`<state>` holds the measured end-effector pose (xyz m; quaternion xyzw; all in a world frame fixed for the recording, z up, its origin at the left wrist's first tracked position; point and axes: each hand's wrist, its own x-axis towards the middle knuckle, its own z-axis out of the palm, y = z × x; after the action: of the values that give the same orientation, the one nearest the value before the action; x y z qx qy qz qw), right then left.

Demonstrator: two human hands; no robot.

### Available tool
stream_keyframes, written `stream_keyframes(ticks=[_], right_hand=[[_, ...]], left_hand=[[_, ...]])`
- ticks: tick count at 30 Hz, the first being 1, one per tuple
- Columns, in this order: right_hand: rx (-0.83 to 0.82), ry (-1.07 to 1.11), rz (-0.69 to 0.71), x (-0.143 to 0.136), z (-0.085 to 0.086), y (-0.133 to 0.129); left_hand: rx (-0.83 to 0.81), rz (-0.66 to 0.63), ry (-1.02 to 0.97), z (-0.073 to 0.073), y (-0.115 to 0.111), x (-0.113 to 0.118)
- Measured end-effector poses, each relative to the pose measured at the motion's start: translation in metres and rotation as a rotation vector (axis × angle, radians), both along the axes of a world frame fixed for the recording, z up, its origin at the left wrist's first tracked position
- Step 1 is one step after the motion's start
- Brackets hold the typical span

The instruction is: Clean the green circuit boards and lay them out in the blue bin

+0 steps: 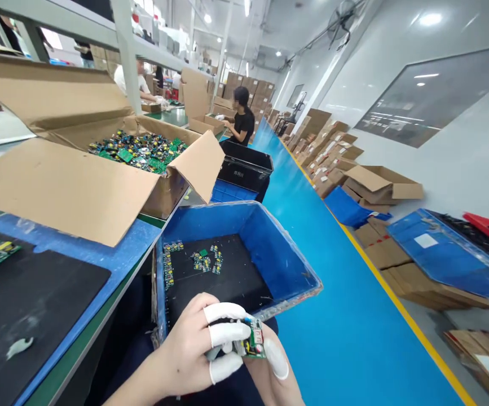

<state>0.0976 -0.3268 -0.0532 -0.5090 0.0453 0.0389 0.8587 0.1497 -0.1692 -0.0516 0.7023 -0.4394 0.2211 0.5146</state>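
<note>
Both hands are on one small green circuit board (258, 338): the left hand (199, 344) curls its fingers, capped in white finger cots (226, 311), snugly over one end, while the right hand (276, 363) pinches the opposite edge, thumb alongside. The board is just this side of the blue bin's (280, 248) near rim; inside, smaller boards (202, 263) dot a black sheet (231, 282). Up on the left, an open carton (58, 180) brims with more boards!
</note>
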Motion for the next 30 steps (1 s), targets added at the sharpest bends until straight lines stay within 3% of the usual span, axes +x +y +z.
stream_keyframes(ticks=[4,7,12,18,24,30], right_hand=[[0.013,-0.019,-0.016,0.006,-0.02,0.006],[-0.02,0.022,-0.045,0.009,-0.02,0.01],[-0.072,0.04,0.058,0.016,-0.016,0.01],[-0.05,0.089,-0.049,0.017,-0.029,0.005],[0.028,0.131,-0.202,0.005,-0.006,0.012],[0.078,0.214,-0.121,0.01,0.004,0.013]], left_hand=[[-0.016,0.016,0.133,-0.007,0.006,-0.001],[-0.01,-0.014,0.17,-0.009,0.009,0.003],[0.028,-0.09,0.28,-0.011,0.01,0.01],[-0.016,-0.004,0.276,-0.018,0.003,0.009],[-0.159,0.193,-0.019,-0.011,-0.004,0.011],[-0.178,0.244,-0.002,-0.005,-0.009,0.012]])
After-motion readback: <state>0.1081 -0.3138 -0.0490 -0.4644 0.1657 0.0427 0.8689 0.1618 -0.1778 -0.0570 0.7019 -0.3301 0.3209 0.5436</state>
